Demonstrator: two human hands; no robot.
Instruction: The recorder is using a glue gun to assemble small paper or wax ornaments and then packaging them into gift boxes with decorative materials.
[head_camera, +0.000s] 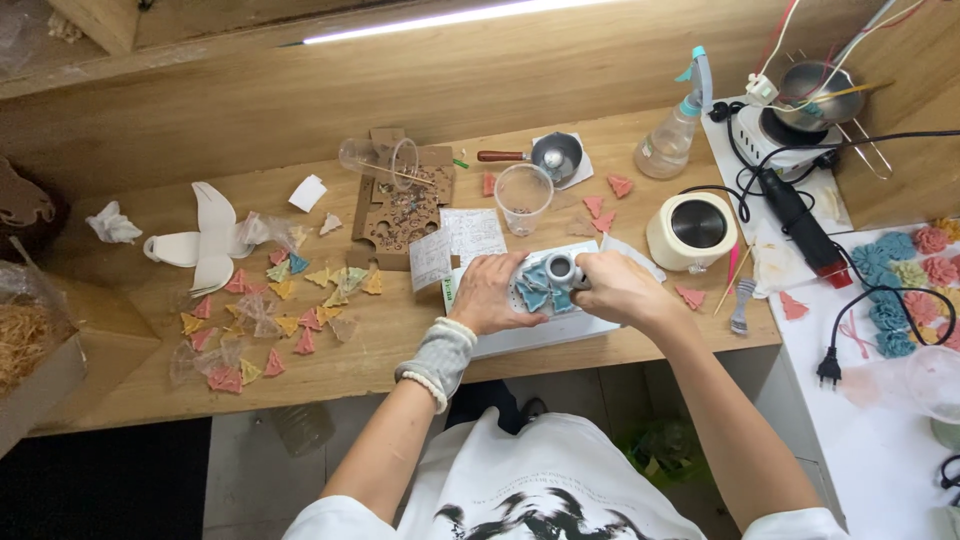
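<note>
— While we are scanning from the left, we are counting roughly two dozen small wax triangles (262, 325) lying scattered on the wooden bench (150, 390), and two clear cups (523, 196).

— Our left hand (487, 293) is pressing flat beside the blue mould (540, 288); our right hand (617, 285) is closing around a small grey pot (562, 270), its contents hidden.
</note>
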